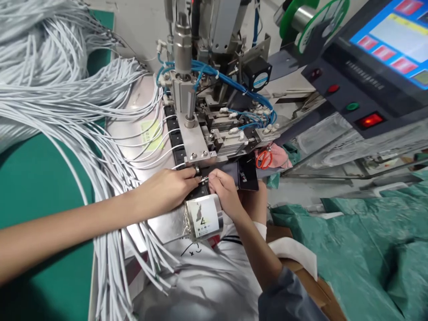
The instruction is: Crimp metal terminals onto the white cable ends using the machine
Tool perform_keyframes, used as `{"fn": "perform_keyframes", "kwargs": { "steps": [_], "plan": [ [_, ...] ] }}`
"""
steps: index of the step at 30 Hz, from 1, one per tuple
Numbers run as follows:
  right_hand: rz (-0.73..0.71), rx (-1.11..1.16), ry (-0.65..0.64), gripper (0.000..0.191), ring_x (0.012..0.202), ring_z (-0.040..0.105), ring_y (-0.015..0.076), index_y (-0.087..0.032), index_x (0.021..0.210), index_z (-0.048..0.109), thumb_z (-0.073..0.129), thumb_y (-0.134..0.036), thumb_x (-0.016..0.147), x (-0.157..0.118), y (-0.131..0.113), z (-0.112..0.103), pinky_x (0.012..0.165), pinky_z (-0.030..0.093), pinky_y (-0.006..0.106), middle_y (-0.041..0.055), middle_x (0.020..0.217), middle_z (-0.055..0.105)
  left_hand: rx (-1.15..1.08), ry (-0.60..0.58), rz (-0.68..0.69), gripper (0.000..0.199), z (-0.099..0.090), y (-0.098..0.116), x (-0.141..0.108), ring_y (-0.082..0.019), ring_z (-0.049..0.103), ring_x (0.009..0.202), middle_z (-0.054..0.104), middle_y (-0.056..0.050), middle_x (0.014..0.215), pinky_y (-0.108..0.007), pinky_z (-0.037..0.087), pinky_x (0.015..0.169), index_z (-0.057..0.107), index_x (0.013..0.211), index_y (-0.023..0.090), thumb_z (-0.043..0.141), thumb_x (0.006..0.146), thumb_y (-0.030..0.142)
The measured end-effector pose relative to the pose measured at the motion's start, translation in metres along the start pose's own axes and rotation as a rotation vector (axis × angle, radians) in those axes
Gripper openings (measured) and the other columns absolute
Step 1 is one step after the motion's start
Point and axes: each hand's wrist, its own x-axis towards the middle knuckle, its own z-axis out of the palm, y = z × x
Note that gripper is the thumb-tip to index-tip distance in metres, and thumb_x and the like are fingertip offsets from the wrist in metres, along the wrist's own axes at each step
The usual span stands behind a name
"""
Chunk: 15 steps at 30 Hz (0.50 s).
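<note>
My left hand point(174, 185) reaches in from the left, its fingers pinched together just below the press plate of the machine point(197, 145). Facing it, my right hand point(224, 189) is closed, thumb against the curled fingers. A small silvery connector point(203, 179) shows between the two sets of fingertips, mostly covered by them. Under the hands runs a black fixture block point(199, 192). White cables point(147, 109) lead from the big bundle to the row of black blocks point(174, 131) along the machine. A clear round container with a white label point(203, 216) stands just below my right hand.
A green mat point(43, 178) lies under the cables at left. To the right are a black phone point(248, 173), orange-handled scissors point(265, 159) on a pink cloth point(279, 156), a control panel point(361, 84) and a green wire spool point(310, 22). Blue air hoses point(234, 84) loop above.
</note>
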Motion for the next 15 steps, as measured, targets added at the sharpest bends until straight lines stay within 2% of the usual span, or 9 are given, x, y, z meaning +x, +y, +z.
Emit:
{"fn": "perform_keyframes", "kwargs": {
  "steps": [4,8,15],
  "plan": [
    [0.017,0.037,-0.008,0.027,0.049,0.03,0.0078,-0.02,0.065,0.04,0.044,-0.035,0.088,0.0016,0.0023,0.0004,0.048,0.026,0.022,-0.0076,0.053,0.033,-0.004,0.056,-0.004,0.032,0.0052,-0.0023,-0.002,-0.013,0.061,0.068,0.061,-0.007,0.088,-0.022,0.047,0.058,0.055,0.116,0.014,0.039,0.089,0.013],
    [0.01,-0.023,0.007,0.028,0.049,0.031,0.0082,-0.019,0.063,0.039,0.043,-0.033,0.088,0.0017,0.0024,-0.0005,0.049,0.027,0.022,-0.007,0.053,0.035,0.11,0.026,-0.005,0.035,0.0066,-0.0019,-0.0018,-0.011,0.058,0.059,0.059,-0.004,0.086,-0.022,0.039,0.047,0.055,0.117,0.017,0.041,0.086,0.01],
    [-0.005,-0.095,-0.031,0.026,0.055,0.037,0.0093,-0.02,0.068,0.041,0.04,-0.034,0.089,0.0021,-0.0017,-0.0038,0.055,0.031,0.022,-0.0057,0.057,0.039,0.227,-0.02,0.041,0.043,0.0035,-0.0012,-0.0009,-0.011,0.053,0.054,0.058,-0.004,0.087,-0.024,0.034,0.044,0.052,0.121,0.015,0.044,0.08,0.004]
  ]
}}
